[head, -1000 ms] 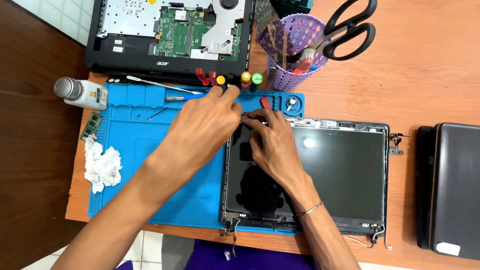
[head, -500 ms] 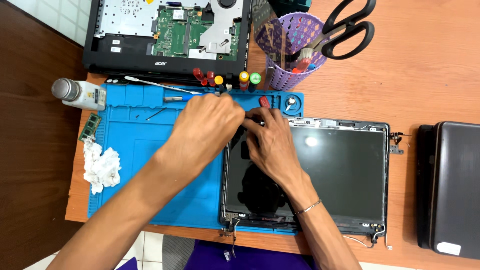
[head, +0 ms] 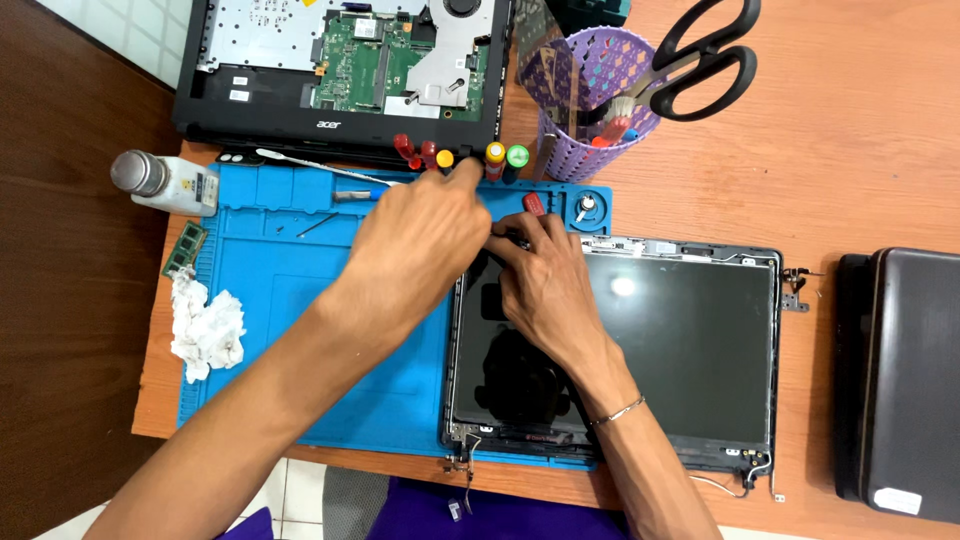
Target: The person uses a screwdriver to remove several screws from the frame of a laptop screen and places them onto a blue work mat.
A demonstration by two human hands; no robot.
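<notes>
A wooden desk [head: 880, 150] stands over pale floor tiles [head: 300, 490].

The laptop screen panel [head: 680, 360] is glossy black glass-like stuff, throwing back a light spot. Blue work mat [head: 290, 330] looks matt and rubbery. The surface [head: 860, 160] is smooth wood grain. Purple pen basket [head: 590, 100] is perforated plastic, the wad [head: 205, 325] is crumpled white paper, and the scissors [head: 700, 60] have shiny black plastic handles.

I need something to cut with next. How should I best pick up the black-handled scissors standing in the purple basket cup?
Probably by the two black handle loops, coming from above right. The black-handled scissors stand blades-down in the purple perforated plastic cup, so only the loops stick out over its rim, tilted right over bare wooden table.
</notes>
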